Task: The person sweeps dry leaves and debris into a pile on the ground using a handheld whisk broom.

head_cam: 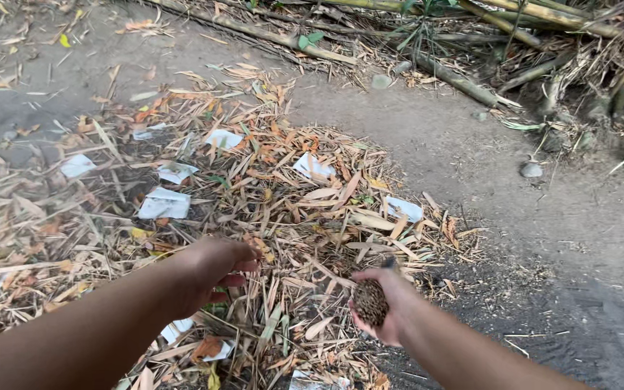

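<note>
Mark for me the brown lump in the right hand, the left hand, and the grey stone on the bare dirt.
brown lump [370,302], head view, middle of its rough face.
right hand [391,310], head view, palm beside the lump.
left hand [214,269], head view, back of the hand.
grey stone [531,170], head view, its top.

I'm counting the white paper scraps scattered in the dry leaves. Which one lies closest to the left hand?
The white paper scrap directly under the left hand, partly hidden by the wrist. The other scraps lie farther off among the dry leaf litter, apart from either hand.

Dry bamboo leaves [305,209], white paper scraps [165,205], bamboo stalks [456,79], a stone [531,170]
</note>
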